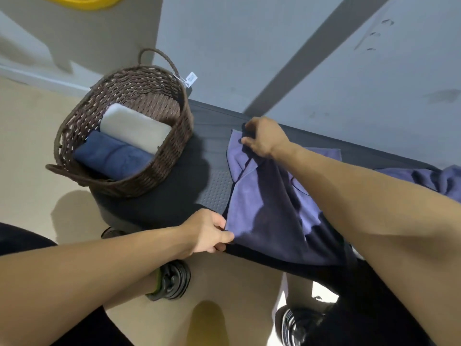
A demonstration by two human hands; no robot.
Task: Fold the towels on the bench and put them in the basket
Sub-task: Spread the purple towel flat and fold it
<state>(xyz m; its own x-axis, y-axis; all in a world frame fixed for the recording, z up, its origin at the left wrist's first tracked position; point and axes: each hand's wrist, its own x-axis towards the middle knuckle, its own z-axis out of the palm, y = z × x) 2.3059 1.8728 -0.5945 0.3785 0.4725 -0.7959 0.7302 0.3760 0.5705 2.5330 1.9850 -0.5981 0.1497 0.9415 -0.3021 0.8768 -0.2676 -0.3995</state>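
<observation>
Folding the purple towel [259, 208] on the desk [212, 136], both hands pinch its corners: left hand [209, 233] at 6 o'clock, right hand [264, 138] at 12. The basket [159, 166] at 10 o'clock holds 2 folded towels; another towel [434, 181] waits at 3 o'clock.

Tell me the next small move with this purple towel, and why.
Probably lay the far corner flat and square. The right hand and left hand each pinch a corner of the purple towel, which lies rumpled and only partly folded on the bench.
</observation>
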